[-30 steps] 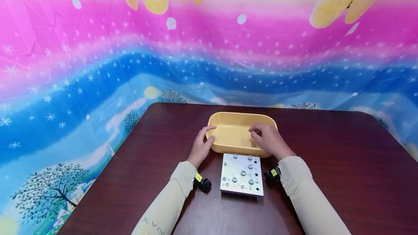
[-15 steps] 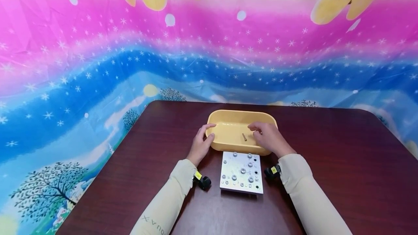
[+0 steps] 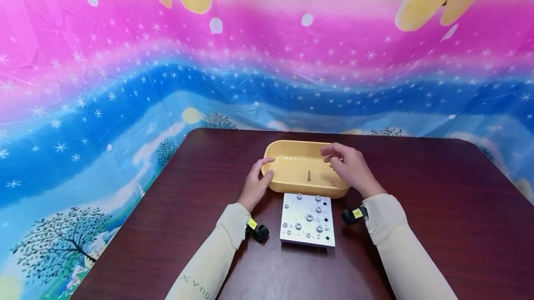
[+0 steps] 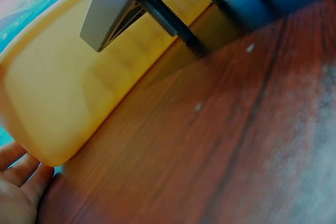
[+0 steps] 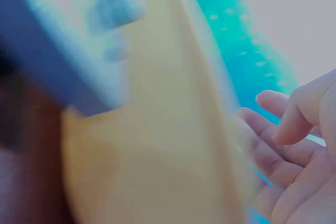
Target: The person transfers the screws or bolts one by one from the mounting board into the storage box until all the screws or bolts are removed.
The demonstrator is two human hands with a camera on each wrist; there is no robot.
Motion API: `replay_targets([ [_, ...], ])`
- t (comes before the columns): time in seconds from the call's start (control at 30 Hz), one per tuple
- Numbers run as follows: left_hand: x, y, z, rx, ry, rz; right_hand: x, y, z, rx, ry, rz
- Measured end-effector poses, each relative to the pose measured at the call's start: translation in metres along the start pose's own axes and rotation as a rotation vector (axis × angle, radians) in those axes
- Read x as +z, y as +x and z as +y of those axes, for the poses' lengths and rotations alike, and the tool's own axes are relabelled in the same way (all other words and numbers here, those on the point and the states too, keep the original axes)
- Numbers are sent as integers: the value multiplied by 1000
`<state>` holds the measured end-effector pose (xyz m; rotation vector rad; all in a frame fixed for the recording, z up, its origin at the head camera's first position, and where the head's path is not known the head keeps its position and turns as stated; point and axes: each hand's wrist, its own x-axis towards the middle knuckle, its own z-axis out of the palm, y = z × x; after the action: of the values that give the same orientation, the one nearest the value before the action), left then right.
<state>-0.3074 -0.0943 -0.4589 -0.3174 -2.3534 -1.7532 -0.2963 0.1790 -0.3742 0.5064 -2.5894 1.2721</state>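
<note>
A yellow oblong tray point(image 3: 288, 188) lies on the table, with a single small screw point(image 3: 309, 175) on its floor. My left hand point(image 3: 255, 184) holds the tray's left end, index finger and thumb over the rim. In the left wrist view, its other fingers point(image 4: 23, 174) lie against the outer wall. My right hand point(image 3: 352, 165) hovers over the tray's right end. Its fingers are loosely bent, with nothing visible between them in the right wrist view. In front of the tray stands a silver metal plate point(image 3: 302, 235) with several socket-head bolts.
Threaded bolt shanks point(image 4: 170, 19) stick out beneath the plate, which is raised above the dark wood table point(image 3: 208, 170). Wrist cameras point(image 3: 350, 216) sit on both forearms. A patterned cloth point(image 3: 267, 68) hangs behind the table.
A screw has appeared in the tray, dropped from the right hand. That hand has since lifted and moved slightly right and away. The left hand keeps its hold on the tray.
</note>
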Motion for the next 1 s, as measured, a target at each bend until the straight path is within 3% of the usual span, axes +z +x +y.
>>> replay_targets([
  [0.13, 0, 0, 0, 1, 3, -1, -17, -5, -19, -47, -34, 30],
  [0.23, -1, 1, 1, 2, -1, -4, -26, -10, -34, -61, -81, 3],
  [0.53, -1, 0, -1, -2, -13, -20, -30, -33, -63, -94, -201, -267],
  [0.77, 0, 1, -2, -4, -3, -17, -16, -45, -79, -10, -288, -528],
  [1.0, 0, 1, -1, 10, -28, -18, 3, -50, -84, -5, -350, -629],
])
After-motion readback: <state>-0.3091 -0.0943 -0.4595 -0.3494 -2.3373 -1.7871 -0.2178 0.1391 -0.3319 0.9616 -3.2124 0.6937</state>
